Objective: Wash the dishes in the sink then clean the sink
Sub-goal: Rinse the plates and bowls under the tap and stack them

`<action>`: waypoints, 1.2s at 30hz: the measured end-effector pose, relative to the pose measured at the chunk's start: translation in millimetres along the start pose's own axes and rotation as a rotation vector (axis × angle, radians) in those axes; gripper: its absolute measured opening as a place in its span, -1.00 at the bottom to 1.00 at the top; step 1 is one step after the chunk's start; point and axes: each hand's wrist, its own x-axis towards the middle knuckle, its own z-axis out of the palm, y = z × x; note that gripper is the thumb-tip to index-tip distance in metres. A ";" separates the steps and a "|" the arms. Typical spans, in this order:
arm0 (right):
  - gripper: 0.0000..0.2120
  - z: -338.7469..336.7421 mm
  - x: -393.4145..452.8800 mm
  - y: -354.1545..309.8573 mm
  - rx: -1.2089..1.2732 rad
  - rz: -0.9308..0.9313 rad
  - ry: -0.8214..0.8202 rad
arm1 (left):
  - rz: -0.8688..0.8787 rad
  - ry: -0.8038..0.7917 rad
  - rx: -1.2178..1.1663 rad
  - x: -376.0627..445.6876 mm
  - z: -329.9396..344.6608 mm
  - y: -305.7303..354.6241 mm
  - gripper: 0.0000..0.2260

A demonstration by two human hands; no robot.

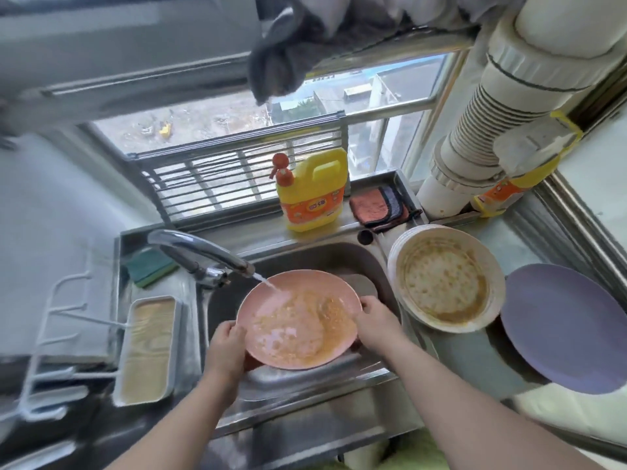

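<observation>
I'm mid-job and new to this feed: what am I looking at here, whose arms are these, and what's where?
There is no machine: one camera on a person's head looks down at their bare arms over a steel sink. The left hand and right hand each grip an edge of a dirty pink plate, holding it under water running from the tap. To the right stands a stack of dirty white plates and a purple plate. Behind the sink are a yellow soap bottle and an orange cloth; a green sponge lies left of the tap.
</observation>
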 end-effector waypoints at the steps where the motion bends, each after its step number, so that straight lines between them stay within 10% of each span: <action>1: -0.73 14.0 6.8 2.0 0.012 0.054 -0.066 | 0.002 0.002 0.000 1.9 -13.1 2.3 -0.86; 12: -0.85 108.4 48.0 1.6 0.316 0.155 -0.236 | -0.022 -0.024 0.093 1.2 -61.0 27.4 -0.54; 20: -0.84 57.1 45.5 -13.9 0.199 -0.166 0.014 | -0.367 -0.054 -0.318 31.8 -7.2 -14.4 -0.71; 28: -0.79 -20.7 14.0 -28.6 0.072 -0.252 -0.006 | -0.525 -0.172 -0.510 37.7 57.1 -23.8 -0.43; 36: -0.78 -9.3 25.8 -9.2 0.490 0.195 -0.054 | -0.531 -0.202 -0.462 39.2 46.6 -16.0 -0.64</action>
